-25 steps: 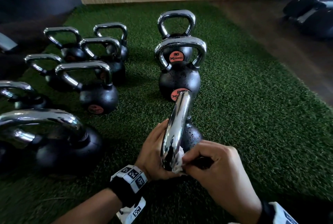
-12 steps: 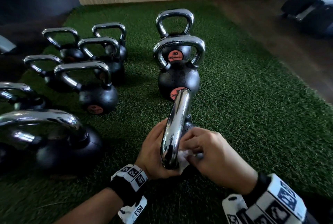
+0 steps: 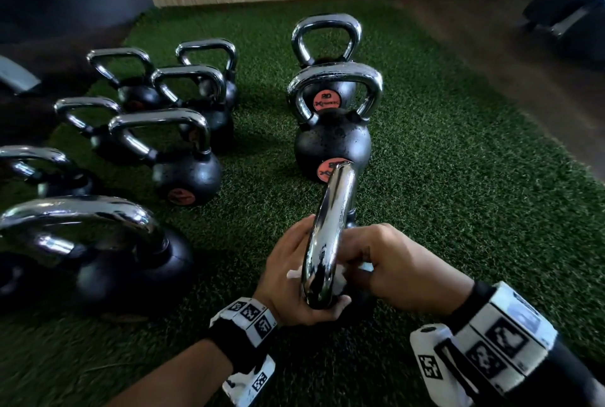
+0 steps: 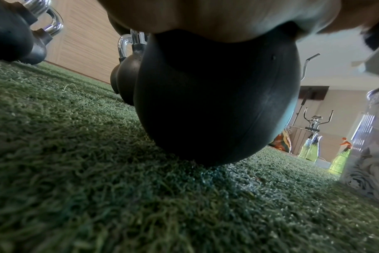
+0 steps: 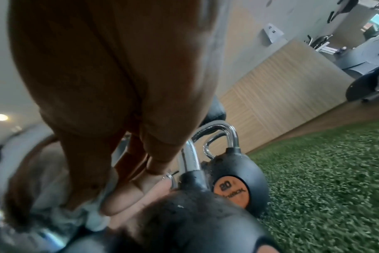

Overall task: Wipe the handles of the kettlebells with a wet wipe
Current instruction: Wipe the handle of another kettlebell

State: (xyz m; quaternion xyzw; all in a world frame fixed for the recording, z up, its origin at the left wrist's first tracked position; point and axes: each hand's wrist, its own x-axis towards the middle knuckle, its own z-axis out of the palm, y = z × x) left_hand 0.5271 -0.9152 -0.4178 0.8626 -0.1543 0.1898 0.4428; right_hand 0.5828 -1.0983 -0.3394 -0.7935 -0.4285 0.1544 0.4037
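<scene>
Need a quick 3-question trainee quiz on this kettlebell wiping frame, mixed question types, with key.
1. True or false: the kettlebell being wiped stands on the green turf.
2. Multiple choice: which hand presses the white wipe on the chrome handle? A) left hand B) right hand C) neither
3. Fill in: the number on the orange label of the far kettlebell in the same row is ___.

Key: 1 true. 2 B; the left hand steadies the handle from the other side. 3 20.
</scene>
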